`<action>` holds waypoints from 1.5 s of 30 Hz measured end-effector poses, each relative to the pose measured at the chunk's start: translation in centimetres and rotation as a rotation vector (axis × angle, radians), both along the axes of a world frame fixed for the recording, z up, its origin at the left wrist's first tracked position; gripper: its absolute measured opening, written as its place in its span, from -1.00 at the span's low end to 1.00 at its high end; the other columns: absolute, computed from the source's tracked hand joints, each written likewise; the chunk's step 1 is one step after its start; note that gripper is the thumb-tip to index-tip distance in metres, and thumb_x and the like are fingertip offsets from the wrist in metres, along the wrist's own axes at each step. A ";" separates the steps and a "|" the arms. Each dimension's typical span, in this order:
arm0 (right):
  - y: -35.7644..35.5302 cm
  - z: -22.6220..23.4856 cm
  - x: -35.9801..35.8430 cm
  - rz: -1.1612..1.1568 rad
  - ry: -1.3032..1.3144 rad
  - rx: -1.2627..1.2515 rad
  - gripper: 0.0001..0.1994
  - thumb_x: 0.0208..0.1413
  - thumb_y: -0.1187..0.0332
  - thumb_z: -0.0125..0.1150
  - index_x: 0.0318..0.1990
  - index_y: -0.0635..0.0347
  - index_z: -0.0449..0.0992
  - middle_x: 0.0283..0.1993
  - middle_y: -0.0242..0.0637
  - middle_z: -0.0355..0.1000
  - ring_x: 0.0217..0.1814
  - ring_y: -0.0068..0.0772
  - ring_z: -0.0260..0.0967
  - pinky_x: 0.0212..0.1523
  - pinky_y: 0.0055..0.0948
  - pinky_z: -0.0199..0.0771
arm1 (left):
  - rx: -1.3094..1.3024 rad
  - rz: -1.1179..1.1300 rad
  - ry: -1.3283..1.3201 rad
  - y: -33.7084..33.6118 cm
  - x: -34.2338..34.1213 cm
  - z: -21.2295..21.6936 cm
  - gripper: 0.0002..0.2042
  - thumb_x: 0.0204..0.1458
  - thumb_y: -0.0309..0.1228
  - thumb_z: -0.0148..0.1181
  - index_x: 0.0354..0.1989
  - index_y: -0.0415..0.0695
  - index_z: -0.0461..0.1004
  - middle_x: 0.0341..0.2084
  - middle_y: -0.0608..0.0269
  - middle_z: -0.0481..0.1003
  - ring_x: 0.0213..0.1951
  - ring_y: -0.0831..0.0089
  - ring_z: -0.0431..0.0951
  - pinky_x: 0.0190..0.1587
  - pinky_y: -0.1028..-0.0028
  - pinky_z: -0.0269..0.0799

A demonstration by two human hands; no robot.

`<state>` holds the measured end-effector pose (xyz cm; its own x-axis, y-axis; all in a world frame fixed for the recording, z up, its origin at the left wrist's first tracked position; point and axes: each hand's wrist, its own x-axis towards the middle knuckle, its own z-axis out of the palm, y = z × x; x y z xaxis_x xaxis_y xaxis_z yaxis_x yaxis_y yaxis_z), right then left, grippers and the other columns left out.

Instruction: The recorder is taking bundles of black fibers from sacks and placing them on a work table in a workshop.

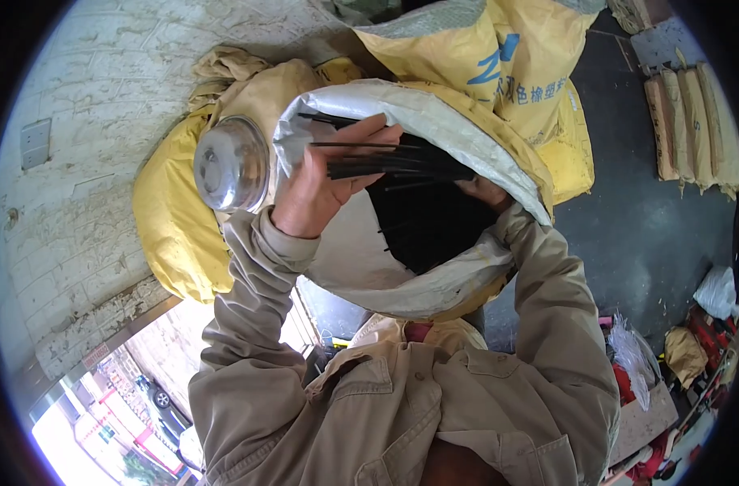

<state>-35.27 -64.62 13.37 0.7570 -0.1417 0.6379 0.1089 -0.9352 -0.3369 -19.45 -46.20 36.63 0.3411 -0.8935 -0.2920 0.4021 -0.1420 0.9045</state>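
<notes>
A bundle of thin black strips lies across the mouth of a large white-lined sack. My left hand is at the bundle's left end, its fingers stretched out and apart, the strip ends against the palm. At the other end, my right hand reaches inside the sack's right rim. Its fingers are closed round the bundle and partly hidden by the strips and the dark inside. More black strips fill the sack below the bundle.
A shiny round metal bowl sits left of the sack, against yellow sacks by a white brick wall. Another yellow sack stands behind. Stacked tan sacks lie far right. Bags and clutter are at lower right.
</notes>
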 end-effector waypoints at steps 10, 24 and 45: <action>-0.2 6.2 0.3 -0.067 0.038 0.070 -0.48 -0.05 0.13 0.16 0.09 0.10 0.32 0.09 -0.11 0.28 0.11 -0.06 0.22 0.11 -0.21 0.19 | -0.026 0.066 0.069 5.9 -0.1 -1.9 0.00 -0.19 0.26 0.04 0.24 -0.31 -0.14 0.23 -0.06 -0.03 0.28 0.24 -0.04 0.27 0.32 -0.16; -0.2 22.1 -0.3 0.019 -0.090 0.818 -0.81 -0.17 0.68 0.22 -0.40 0.30 0.35 -0.40 -0.33 0.33 -0.35 -0.52 0.28 -0.27 -0.55 0.29 | 0.400 -0.211 -0.590 -1.3 -0.9 -5.8 0.20 -0.46 -0.06 0.47 0.22 -0.41 -0.29 0.22 -0.25 -0.10 0.28 0.10 -0.08 0.26 0.39 -0.12; 1.0 26.6 4.8 0.148 -0.064 0.853 -0.59 -0.15 0.30 0.33 -0.18 0.36 0.36 -0.34 -0.30 0.39 -0.32 -0.53 0.32 -0.27 -0.56 0.32 | -0.452 0.169 -0.389 -9.2 -4.6 -4.8 -0.11 -0.38 -0.38 0.45 0.19 -0.19 0.04 0.01 0.08 0.29 0.05 0.42 0.30 0.09 0.42 0.20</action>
